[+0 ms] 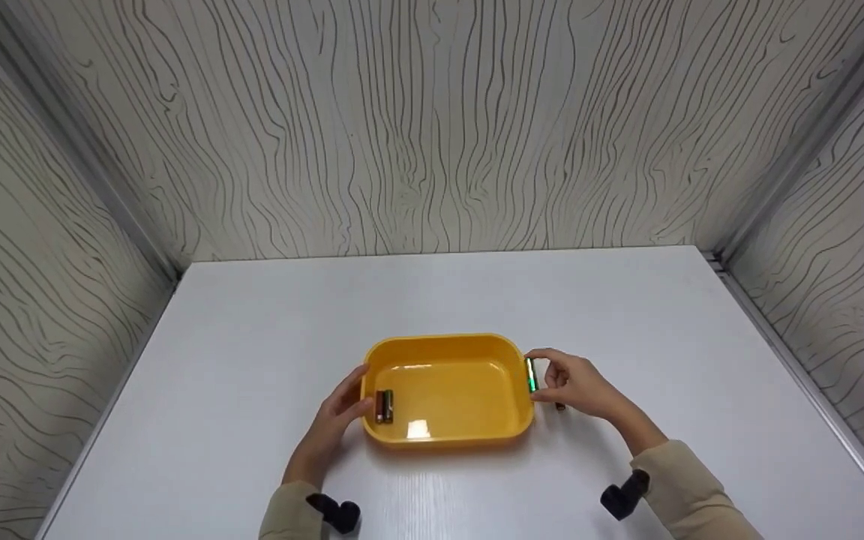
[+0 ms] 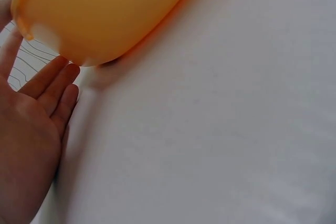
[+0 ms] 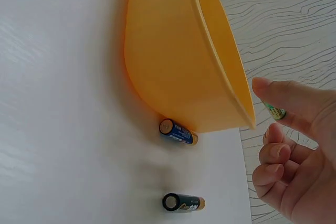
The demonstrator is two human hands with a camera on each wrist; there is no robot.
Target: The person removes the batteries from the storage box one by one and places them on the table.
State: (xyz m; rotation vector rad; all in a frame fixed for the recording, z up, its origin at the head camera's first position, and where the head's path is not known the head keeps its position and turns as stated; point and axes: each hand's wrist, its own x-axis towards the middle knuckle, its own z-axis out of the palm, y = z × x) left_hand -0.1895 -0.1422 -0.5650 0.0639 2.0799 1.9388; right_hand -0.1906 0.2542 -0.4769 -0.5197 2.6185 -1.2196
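Observation:
A yellow plastic tray (image 1: 451, 444) sits on the table in the head view. My left hand (image 1: 332, 424) holds its left end, thumb at the rim and fingers along the outside. Inside, near that thumb, two batteries stand side by side: one reddish-brown battery (image 1: 379, 406) and one dark battery (image 1: 388, 406). At the right rim my right hand (image 1: 578, 386) pinches a green battery (image 1: 532, 375) between thumb and index finger. In the right wrist view, a blue battery (image 3: 178, 131) lies against the tray's outer base, and a dark green battery (image 3: 184, 203) lies farther off.
The white table (image 1: 252, 322) extends around the tray on all sides. Wood-patterned panels (image 1: 432, 135) rise behind it and at both sides. A black wrist camera (image 1: 336, 514) is worn over the left sleeve, another black camera (image 1: 625, 495) over the right sleeve.

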